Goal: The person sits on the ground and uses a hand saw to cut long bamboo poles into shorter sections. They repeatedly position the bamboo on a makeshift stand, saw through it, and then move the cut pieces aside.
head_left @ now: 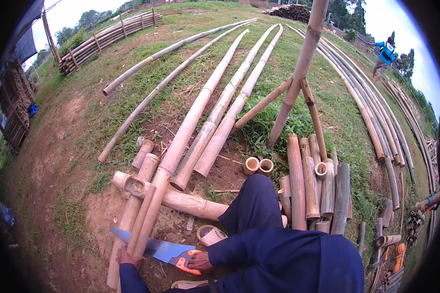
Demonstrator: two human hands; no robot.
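Observation:
My right hand [200, 261] is closed round the orange-and-grey handle of a hand saw [162, 250]. The blue blade runs left across the bamboo, and its tip sticks out past the far side. Just below the blade, my left hand [127, 257] is wrapped on a bamboo pole [154, 205] that lies lengthwise in front of me; some of its fingers are hidden. A slimmer bamboo piece [143, 215] lies alongside that pole. Crosswise beneath them is a thick bamboo log [190, 204] with a notch near its left end. Whether the teeth are inside the bamboo I cannot tell.
Long bamboo poles [220, 110] stretch away over the grass. Cut bamboo lengths [298, 180] stand and lie right of my knee, near a propped upright post [298, 73]. More poles [366, 97] lie at the right, where a person in blue [386, 53] is far off.

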